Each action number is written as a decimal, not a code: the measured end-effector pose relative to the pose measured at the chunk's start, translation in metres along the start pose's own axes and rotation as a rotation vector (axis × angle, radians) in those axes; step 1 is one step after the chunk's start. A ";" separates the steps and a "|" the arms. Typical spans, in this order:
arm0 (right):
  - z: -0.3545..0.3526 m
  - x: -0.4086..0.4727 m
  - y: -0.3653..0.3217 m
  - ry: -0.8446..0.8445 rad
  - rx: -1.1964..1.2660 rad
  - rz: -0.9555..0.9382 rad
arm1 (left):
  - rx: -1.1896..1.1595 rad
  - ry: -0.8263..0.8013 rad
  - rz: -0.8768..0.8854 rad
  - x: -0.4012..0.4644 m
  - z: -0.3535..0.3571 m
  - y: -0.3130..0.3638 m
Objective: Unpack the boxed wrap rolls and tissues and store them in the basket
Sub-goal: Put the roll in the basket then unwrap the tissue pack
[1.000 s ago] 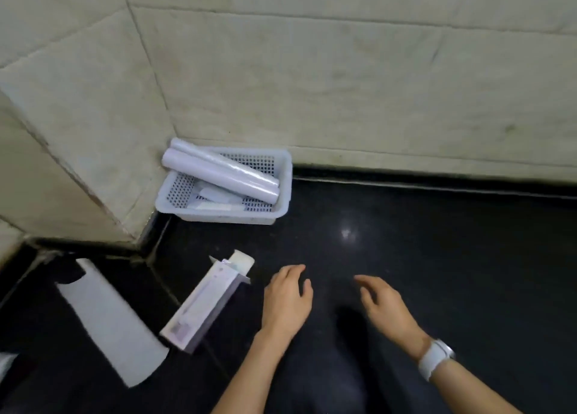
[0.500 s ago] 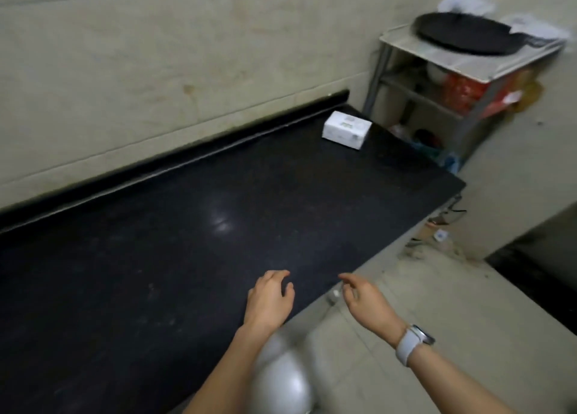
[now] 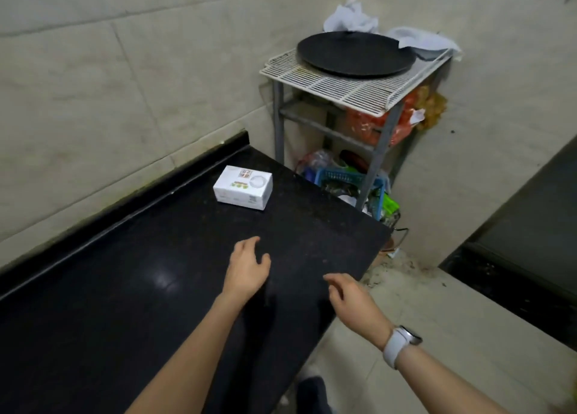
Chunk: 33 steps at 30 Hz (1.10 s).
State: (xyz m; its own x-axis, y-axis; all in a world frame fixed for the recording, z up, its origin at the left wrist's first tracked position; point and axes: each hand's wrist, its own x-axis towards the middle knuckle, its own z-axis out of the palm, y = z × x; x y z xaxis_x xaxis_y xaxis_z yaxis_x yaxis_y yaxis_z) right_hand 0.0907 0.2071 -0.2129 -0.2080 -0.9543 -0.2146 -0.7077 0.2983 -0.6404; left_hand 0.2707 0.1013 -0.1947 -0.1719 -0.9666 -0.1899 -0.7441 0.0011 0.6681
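On the black tabletop (image 3: 125, 288), a white tissue box (image 3: 243, 187) sits at twelve o'clock, well apart from the left hand (image 3: 246, 270) and right hand (image 3: 352, 301), each grip loosely open and empty.

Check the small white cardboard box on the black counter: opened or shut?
Shut: the small white cardboard box lies flat, no flap raised, nothing sticking out.

Count: 1 small white cardboard tissue box (image 3: 243, 187) on 1 black stone bench (image 3: 125, 288); 1 round black flat pan (image 3: 356, 53) on 1 grey metal wire rack (image 3: 352, 92); 1 blue plastic basket (image 3: 346, 181); 2 bare hands: left hand (image 3: 246, 268), right hand (image 3: 352, 301); 1 white wristwatch (image 3: 401, 345).
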 end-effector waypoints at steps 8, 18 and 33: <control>-0.020 0.184 -0.024 -0.198 0.048 -0.023 | -0.309 0.333 -0.377 0.194 -0.016 0.002; 0.004 0.291 -0.094 -0.413 0.679 0.184 | -0.790 0.415 -0.423 0.211 -0.002 -0.001; -0.048 0.188 -0.090 -1.219 0.485 -0.419 | -0.923 0.818 -0.340 -0.017 -0.017 0.077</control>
State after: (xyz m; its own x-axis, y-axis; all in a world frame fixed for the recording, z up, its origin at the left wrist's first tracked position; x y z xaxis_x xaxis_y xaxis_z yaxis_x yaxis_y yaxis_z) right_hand 0.0827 0.0001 -0.1601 0.8565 -0.4290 -0.2871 -0.2136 0.2118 -0.9537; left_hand 0.2277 0.1136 -0.1280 0.6277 -0.7591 -0.1724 0.1063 -0.1359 0.9850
